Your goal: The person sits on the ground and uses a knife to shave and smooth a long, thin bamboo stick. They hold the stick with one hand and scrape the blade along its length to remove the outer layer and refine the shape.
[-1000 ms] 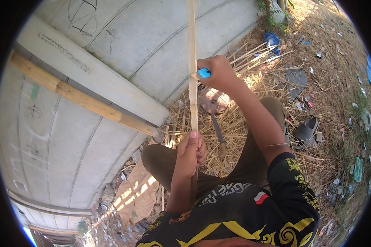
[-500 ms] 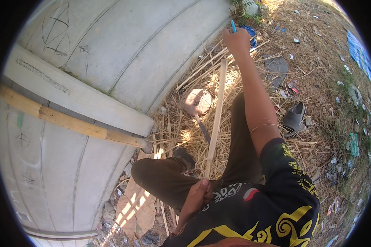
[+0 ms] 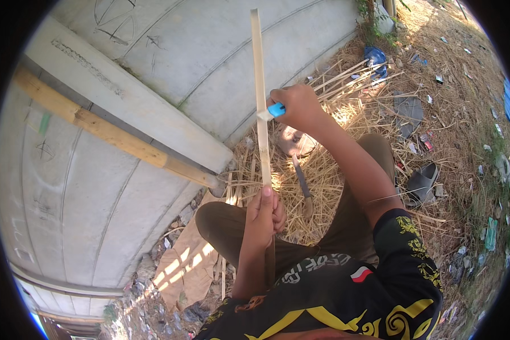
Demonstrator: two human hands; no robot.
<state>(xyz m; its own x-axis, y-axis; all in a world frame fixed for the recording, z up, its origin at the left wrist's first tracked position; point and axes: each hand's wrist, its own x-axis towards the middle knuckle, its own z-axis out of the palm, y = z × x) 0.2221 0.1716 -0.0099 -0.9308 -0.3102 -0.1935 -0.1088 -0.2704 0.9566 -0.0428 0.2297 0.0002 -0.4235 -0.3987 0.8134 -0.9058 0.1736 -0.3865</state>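
A long pale bamboo strip (image 3: pixel 259 62) stands nearly upright before me. My left hand (image 3: pixel 263 213) is closed round its lower part, thumb up along the strip. In my closed right hand (image 3: pixel 299 106) is a blue-handled knife (image 3: pixel 276 109), which looks like a box cutter. Its pale blade lies against the strip, well above my left hand. Beyond my crossed legs, on the straw, lie a round block (image 3: pixel 295 141) and a second knife (image 3: pixel 301 180) with a dark blade and wooden handle, its tip at the block.
A grey panelled wall (image 3: pixel 209 73) rises ahead and to the left, with a bamboo pole (image 3: pixel 119 141) along its ledge. Cut strips (image 3: pixel 343 79) and shavings cover the ground. A dark sandal (image 3: pixel 422 184) lies to the right; flattened cardboard (image 3: pixel 184 266) lies at the lower left.
My left hand has lifted the bamboo strip up and away from my lap. My right hand has come down and left, bringing the blue-handled knife against the strip.
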